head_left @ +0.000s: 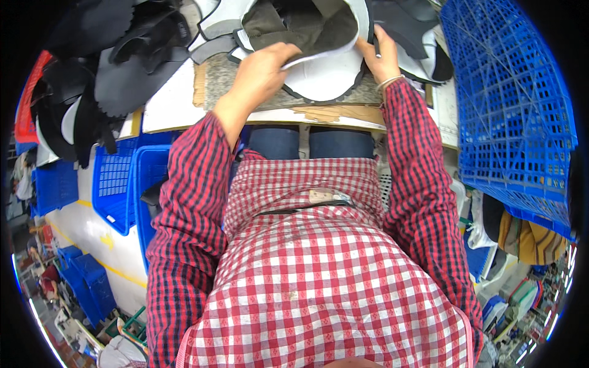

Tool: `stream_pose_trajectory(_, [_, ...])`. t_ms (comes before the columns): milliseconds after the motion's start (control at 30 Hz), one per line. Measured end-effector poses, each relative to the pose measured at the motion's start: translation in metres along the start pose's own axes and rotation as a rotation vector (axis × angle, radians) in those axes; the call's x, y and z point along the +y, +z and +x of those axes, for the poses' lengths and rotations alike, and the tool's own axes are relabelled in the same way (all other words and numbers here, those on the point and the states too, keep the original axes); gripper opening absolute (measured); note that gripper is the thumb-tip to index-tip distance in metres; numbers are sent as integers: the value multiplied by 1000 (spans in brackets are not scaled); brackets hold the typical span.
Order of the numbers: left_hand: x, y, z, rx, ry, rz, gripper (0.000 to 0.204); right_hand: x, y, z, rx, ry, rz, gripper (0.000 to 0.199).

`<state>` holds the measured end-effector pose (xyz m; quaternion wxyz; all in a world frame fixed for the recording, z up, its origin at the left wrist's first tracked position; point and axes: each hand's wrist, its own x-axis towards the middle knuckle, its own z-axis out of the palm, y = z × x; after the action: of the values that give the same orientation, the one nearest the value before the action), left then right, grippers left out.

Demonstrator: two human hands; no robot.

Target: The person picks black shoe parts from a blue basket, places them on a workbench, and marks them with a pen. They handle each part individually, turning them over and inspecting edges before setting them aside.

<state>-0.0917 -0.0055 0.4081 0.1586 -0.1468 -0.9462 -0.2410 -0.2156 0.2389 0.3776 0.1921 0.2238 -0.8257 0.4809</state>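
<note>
In the head view, the left hand pinches the near rim of a dark cloth piece — it lies between both hands, over a white piece. The right hand touches its right side — whether closed, I cannot tell. Right of that hand stands a blue basket.

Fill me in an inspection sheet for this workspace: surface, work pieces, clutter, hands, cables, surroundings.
Surface: pale worktable, front edge worn and brown in places; a speckled board lies on it.
Work pieces: a dark-faced piece, its near edge lifted; a white piece with dark edging below it.
Clutter: black cut pieces piled at left; dark pieces at right.
Hands: left hand pinches the dark-faced piece's near edge; right hand is at the right side, grip unclear.
Cables: nothing seen.
Surroundings: large blue crate at right; blue bins at left.
</note>
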Motion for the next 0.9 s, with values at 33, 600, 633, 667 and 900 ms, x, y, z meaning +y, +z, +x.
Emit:
stream_pose_trajectory(33, [2,10,9,-153,-24,39,33,7,-4,-3,12,158,-201,25])
stream_pose_trajectory(600, [0,42,47,52,-158,266,69,-26,5,-72,-210,216,387,24])
stream_pose_trajectory(633, [2,41,46,38,-177,230,66,-26,4,-73,-200,180,334,25])
stream_pose_trajectory(667, [5,41,46,24,-194,194,64,-26,5,-75,-176,185,359,25])
stream_pose_trajectory(900, [11,39,50,97,-154,211,65,-34,11,-74,-86,187,233,28])
